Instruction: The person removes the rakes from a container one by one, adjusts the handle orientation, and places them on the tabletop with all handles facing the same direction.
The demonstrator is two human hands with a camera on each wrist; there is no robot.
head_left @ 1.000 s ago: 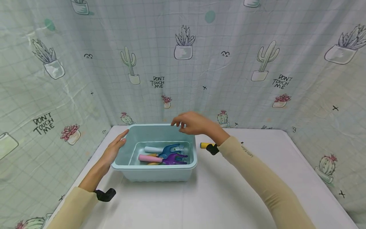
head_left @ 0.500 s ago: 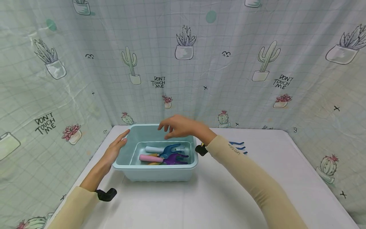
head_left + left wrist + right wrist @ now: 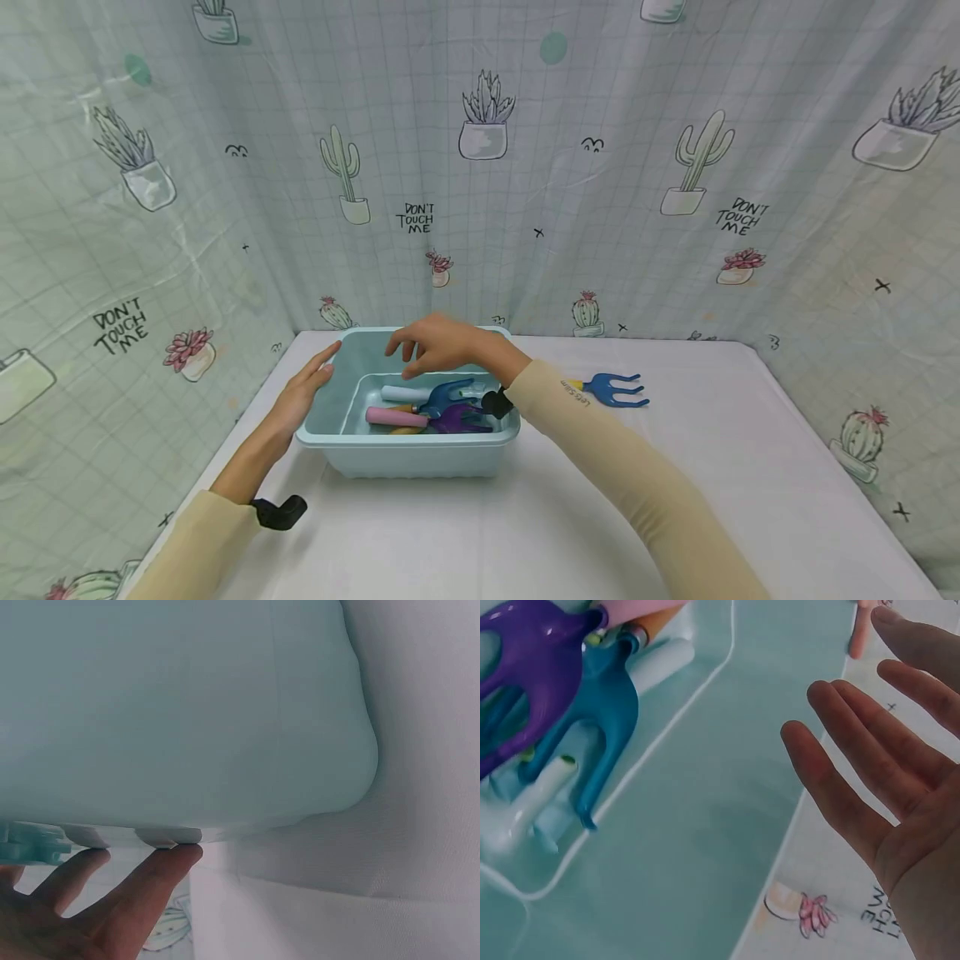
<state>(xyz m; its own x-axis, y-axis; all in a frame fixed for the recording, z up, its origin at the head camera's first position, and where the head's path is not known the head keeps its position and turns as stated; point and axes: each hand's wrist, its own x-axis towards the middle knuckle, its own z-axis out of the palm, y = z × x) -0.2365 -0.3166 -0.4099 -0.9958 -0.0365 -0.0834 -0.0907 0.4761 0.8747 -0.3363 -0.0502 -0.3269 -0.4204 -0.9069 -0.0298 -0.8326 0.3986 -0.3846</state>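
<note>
Several toy garden tools are already gathered in the light blue bin (image 3: 408,450), while one blue rake (image 3: 611,389) is left out on the white table (image 3: 525,533), well behind the right forearm.

The right hand (image 3: 438,346) is held over the bin with fingers spread and relaxed; nothing is gripped.

Just below those fingertips lie a blue fork (image 3: 604,705), a purple fork (image 3: 532,656), a pink handle (image 3: 393,415) and a white handle (image 3: 401,392); an orange handle seems to be buried beneath, though it is poorly seen.

The left hand (image 3: 303,392) is laid flat against the bin's left wall, fingers (image 3: 146,881) straight under the rim.
</note>
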